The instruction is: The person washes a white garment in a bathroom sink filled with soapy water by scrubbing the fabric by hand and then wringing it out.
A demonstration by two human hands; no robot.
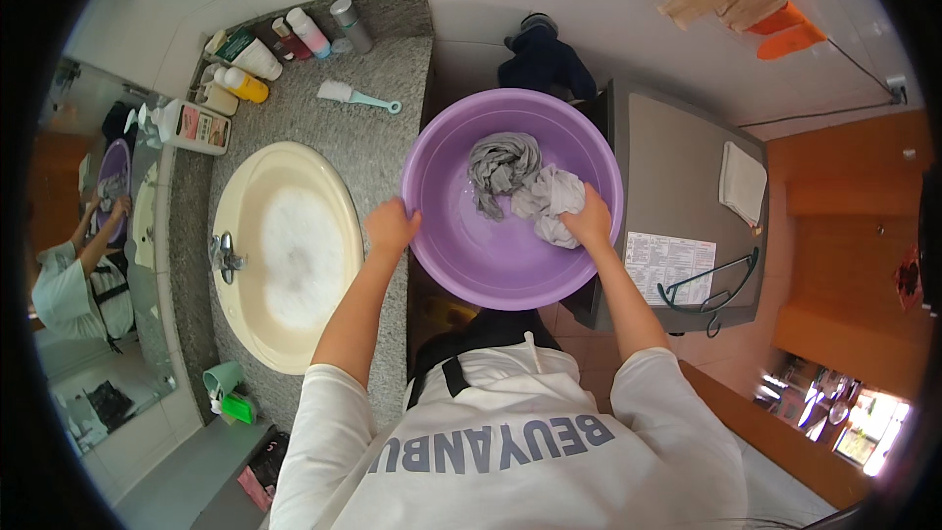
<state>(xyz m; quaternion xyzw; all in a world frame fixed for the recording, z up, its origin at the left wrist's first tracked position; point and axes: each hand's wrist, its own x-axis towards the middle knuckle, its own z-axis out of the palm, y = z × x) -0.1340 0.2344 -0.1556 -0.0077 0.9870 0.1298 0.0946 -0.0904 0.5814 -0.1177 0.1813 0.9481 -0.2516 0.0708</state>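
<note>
The head view (a wide fisheye) looks down into the basin point(491, 263).

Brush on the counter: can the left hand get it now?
Probably yes: bare counter lies between the left hand and brush, though that hand's grip on the purple basin must release first.

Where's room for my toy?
Bare counter shows between brush, sink and purple tub. The grey lid is bare between tub and white cloth; paper and a hanger crowd its near end. Bottles crowd the counter's far corner.
</note>
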